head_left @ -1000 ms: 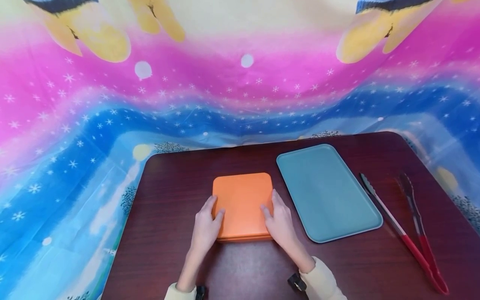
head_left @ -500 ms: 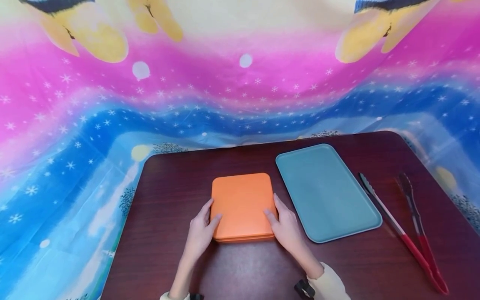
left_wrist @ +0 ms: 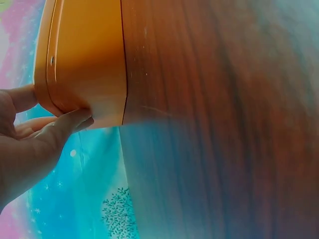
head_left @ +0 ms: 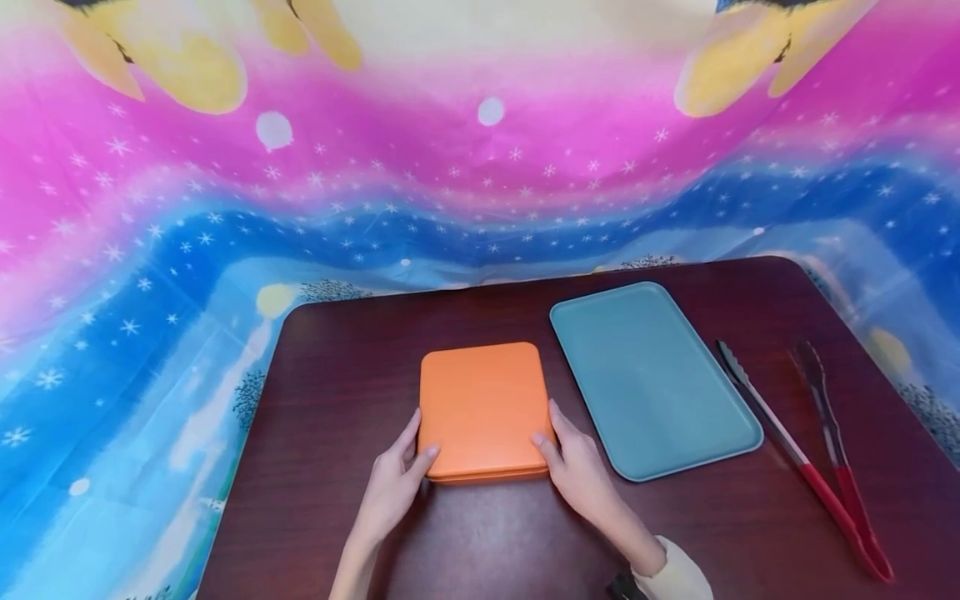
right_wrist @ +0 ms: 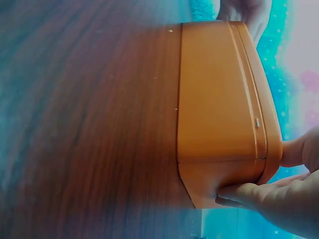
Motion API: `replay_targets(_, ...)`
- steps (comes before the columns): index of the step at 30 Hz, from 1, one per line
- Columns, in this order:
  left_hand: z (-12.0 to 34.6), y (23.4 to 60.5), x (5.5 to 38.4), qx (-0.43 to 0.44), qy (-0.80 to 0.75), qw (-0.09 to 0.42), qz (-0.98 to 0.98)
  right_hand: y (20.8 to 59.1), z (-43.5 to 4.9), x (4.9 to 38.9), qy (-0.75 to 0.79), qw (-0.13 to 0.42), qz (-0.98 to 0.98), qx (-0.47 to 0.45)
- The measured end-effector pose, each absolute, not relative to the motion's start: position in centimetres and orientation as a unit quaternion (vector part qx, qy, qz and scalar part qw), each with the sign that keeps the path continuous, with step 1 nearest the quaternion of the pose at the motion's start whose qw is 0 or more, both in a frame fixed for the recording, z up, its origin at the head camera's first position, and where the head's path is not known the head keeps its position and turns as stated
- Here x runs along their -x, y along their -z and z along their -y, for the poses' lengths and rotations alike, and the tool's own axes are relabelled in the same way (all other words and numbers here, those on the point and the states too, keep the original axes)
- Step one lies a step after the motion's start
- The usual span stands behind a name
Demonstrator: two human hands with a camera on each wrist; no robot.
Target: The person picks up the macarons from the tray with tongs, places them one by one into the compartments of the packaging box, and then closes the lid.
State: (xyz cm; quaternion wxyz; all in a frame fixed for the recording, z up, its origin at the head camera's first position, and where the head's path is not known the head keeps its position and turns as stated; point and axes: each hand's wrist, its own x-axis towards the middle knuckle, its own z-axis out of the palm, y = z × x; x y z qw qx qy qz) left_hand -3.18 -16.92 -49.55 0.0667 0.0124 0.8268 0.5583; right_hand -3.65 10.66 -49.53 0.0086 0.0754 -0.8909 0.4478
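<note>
An orange lidded box (head_left: 483, 408) with rounded corners sits on the dark table, its lid on. My left hand (head_left: 390, 487) holds its near left corner, thumb on the lid's edge. At the near right corner my right hand (head_left: 585, 475) does the same. In the left wrist view, thumb and fingers pinch the corner of the box (left_wrist: 89, 55) between lid and side wall. The right wrist view shows a thin seam under the lid of the box (right_wrist: 214, 99), with fingers (right_wrist: 244, 193) against the wall. The box's inside is hidden.
A blue-green tray (head_left: 652, 383) lies right of the box. Beyond it are spread tongs (head_left: 828, 502) with red handles and dark tips. A patterned cloth (head_left: 480, 183) hangs behind the reddish-brown table (head_left: 345, 367).
Both hands have slid toward the near corners of the box, and the thumbs have moved back to the lid's edges. The box, tray and tongs stay about where they were.
</note>
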Motion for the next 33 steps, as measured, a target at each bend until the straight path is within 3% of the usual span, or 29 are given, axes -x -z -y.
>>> replay_targets(10,16.8,50.0,2.9,-0.041,-0.571,0.079,-0.816,50.2,-10.4,3.1,-0.459,0.016,0.887,-0.058)
replay_targets(23,17.0,49.6,2.9,-0.036,-0.527,0.073,-0.846,49.7,-10.4,3.5,-0.439,-0.022,0.896,-0.064)
replay_targets(26,17.4,48.9,3.5,-0.042,-0.510,0.083,-0.855,49.4,-10.9,4.7,-0.423,-0.034,0.903,-0.074)
replay_targets(33,18.5,47.7,7.8,-0.048,-0.530,0.131,-0.836,48.7,-11.1,10.4,-0.446,0.001,0.890,-0.095)
